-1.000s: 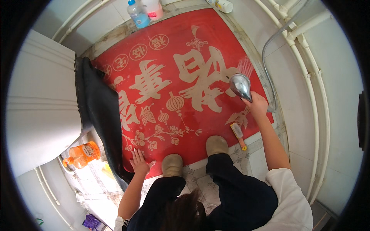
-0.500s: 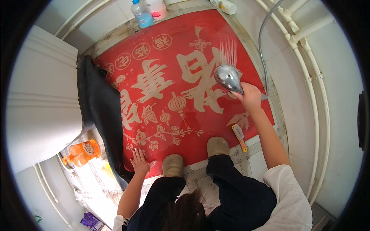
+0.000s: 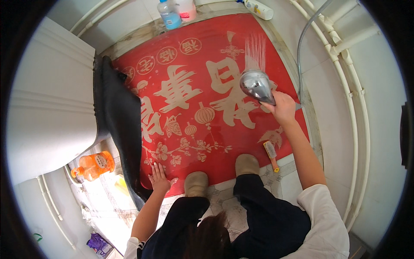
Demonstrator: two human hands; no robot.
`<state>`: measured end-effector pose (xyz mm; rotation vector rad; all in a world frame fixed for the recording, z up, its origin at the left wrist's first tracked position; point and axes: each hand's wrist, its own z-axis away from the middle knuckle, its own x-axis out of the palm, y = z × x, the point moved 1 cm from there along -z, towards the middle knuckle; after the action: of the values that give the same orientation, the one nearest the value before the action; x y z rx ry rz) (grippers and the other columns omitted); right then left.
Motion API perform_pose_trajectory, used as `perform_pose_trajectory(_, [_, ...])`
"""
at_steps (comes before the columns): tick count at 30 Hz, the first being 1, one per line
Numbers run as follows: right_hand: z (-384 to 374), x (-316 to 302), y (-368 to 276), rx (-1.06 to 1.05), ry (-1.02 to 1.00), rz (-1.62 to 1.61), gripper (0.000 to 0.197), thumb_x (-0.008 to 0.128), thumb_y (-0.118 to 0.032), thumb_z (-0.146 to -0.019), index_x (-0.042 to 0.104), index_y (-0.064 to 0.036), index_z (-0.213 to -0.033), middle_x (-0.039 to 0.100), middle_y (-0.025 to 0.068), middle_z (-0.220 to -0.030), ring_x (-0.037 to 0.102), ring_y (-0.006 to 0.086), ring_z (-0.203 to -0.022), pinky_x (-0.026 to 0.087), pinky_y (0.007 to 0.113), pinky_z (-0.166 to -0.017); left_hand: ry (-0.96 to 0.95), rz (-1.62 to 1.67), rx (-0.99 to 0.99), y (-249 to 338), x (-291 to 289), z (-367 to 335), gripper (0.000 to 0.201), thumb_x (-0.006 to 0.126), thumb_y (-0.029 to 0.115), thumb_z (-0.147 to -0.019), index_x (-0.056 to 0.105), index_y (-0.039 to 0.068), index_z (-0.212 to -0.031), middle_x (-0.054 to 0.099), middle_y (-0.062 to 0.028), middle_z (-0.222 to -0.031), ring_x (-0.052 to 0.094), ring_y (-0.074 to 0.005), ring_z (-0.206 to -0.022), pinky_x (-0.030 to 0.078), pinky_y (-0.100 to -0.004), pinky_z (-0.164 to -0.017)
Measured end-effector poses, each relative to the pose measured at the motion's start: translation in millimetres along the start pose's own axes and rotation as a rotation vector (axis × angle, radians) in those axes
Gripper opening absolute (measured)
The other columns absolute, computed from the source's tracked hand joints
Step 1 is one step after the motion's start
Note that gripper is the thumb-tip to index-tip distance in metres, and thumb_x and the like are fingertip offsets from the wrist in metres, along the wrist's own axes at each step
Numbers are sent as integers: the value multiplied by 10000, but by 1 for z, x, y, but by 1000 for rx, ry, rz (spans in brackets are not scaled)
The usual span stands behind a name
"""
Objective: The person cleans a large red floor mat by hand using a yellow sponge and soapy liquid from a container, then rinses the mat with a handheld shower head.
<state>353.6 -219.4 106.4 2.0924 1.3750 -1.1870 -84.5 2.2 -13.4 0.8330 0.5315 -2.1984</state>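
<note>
A wet red mat [image 3: 185, 134] with beige printed patterns covers much of the tiled floor, its left edge folded up to show the black backing [image 3: 118, 112]. My right hand [image 3: 282, 106] grips a silver shower head [image 3: 255, 84] over the mat's right part, and jets of water stream from it toward the far side. With fingers spread, my left hand [image 3: 159, 179] rests on the near left corner of the mat. A scrub brush [image 3: 270, 154] with a wooden-coloured handle lies at the near right edge, bristles up.
At the far edge stand a blue bottle [image 3: 169, 16] and a pink container [image 3: 185, 9]; a white bottle [image 3: 258, 9] lies right of them. An orange bottle [image 3: 95, 166] lies on the floor at left, beside a white cabinet [image 3: 54, 95]. Pipes [image 3: 351, 108] and a grey hose [image 3: 300, 47] line the right wall.
The view has shifted slightly, so the scene sits a little further right. The shower head stays over nearly the same part of the mat, still spraying. My left hand keeps its place.
</note>
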Motion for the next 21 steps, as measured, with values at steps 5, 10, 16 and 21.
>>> perform_pose_trajectory(5, [-14, -2, -17, -65, -29, -116, 424, 751, -276, -548, 563, -48, -852, 579, 79, -719, 558, 259, -645, 444, 341, -583, -23, 3, -7, 0, -4, 1, 1121, 483, 700, -634, -107, 62, -1341, -164, -112, -1406, -112, -257, -1306, 89, -517, -1014])
perform_pose_trajectory(10, [-27, 5, -38, -101, -76, -164, 418, 736, -290, -558, 544, -59, -848, 562, 67, -706, 550, 246, -643, 430, 336, -567, -38, 9, -15, 0, -4, 2, 1122, 476, 706, -633, -110, 62, -1341, -170, -113, -1404, -113, -257, -1306, 82, -516, -1015])
perform_pose_trajectory(16, [-40, 16, -60, -208, -76, -196, 403, 700, -318, -589, 524, -73, -856, 548, 51, -716, 545, 232, -661, 426, 322, -572, -44, -3, -17, 0, -3, 0, 1122, 469, 710, -633, -110, 60, -1340, -174, -116, -1403, -126, -254, -1304, 78, -512, -1016])
perform_pose_trajectory(21, [-49, 20, -77, -263, -59, -227, 394, 694, -315, -588, 522, -72, -846, 542, 49, -708, 542, 222, -649, 425, 314, -567, -70, -26, -21, 1, -5, -1, 1116, 446, 722, -637, -112, 60, -1340, -175, -118, -1402, -133, -250, -1302, 69, -508, -1018])
